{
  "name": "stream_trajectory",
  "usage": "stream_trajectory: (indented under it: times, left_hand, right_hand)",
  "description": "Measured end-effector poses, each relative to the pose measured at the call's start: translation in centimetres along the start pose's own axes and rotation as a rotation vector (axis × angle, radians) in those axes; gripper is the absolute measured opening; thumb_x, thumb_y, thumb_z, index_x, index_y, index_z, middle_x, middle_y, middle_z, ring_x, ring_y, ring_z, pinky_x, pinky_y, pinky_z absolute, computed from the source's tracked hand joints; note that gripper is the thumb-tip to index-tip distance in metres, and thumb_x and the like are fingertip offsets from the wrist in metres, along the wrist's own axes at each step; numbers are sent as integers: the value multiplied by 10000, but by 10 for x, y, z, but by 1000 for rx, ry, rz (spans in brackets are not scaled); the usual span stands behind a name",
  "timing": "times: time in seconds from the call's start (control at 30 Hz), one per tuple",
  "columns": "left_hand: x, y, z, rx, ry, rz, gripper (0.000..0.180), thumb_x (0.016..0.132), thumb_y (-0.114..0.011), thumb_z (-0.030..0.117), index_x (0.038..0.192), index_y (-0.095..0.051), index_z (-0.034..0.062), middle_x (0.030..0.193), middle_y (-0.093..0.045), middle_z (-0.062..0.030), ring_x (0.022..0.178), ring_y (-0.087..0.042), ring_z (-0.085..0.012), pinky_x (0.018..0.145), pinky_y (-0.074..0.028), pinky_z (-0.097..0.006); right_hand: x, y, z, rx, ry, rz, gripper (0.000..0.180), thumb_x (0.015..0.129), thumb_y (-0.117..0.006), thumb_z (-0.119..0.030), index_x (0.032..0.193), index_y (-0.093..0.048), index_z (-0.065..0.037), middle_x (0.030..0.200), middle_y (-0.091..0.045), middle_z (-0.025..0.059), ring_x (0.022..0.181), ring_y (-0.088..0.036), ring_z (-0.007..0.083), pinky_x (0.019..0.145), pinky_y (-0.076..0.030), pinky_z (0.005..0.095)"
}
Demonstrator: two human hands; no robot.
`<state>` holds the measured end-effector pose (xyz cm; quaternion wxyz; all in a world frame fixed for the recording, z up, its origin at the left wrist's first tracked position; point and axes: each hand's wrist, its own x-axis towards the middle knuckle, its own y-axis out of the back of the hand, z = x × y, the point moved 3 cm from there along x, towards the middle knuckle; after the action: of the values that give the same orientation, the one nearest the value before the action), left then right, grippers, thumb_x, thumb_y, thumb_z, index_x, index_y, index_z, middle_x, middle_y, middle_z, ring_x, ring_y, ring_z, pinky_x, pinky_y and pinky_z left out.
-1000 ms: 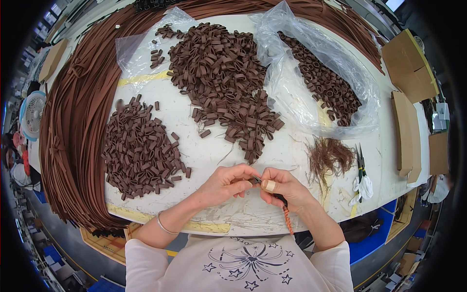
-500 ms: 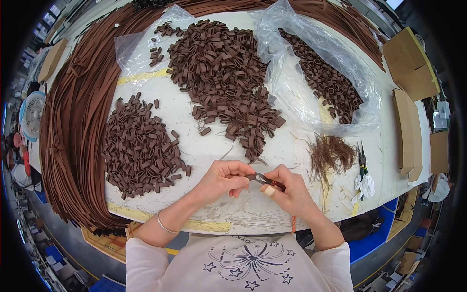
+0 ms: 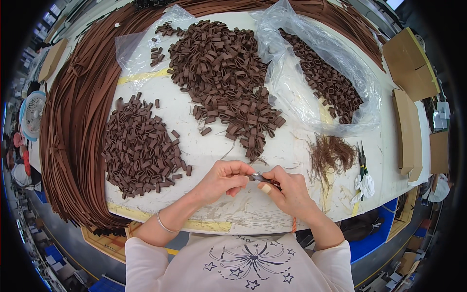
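Both forearms raised from below, left hand (image 3: 224,179) and right hand (image 3: 288,191) curled together, fingertips meeting in a pinch (taped right thumb lowest), wrists apart.

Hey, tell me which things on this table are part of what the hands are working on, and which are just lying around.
In use:
left hand and right hand holding a small brown loop and a small tool
loop piles
trimmings tuft

Lying about:
cardboard pieces
fan
scissors
plastic bag
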<state>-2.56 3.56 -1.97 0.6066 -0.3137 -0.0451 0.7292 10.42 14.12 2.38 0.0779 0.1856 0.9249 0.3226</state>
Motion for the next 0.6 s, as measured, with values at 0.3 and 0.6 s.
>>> stream_trajectory:
  times: [0.3,0.6]
  left_hand:
    - [0,-2,2,-182,1,-52,210,885,-442,146,991,-536,-9,599,-511,-11,411,-427,-48,374,-302,-165]
    - [-2,-3,0,-597,78,-107,299,920,-363,213,891,-520,-40,572,-533,-100,350,-427,-103,333,-313,-200]
  right_hand:
    - [-2,-2,16,355,-129,75,192,799,-583,-144,868,-462,-12,616,-547,86,486,-492,147,461,-389,258]
    - [-1,-3,-1,99,-34,63,283,790,-597,-189,946,-455,0,667,-569,121,539,-574,221,498,-448,293]
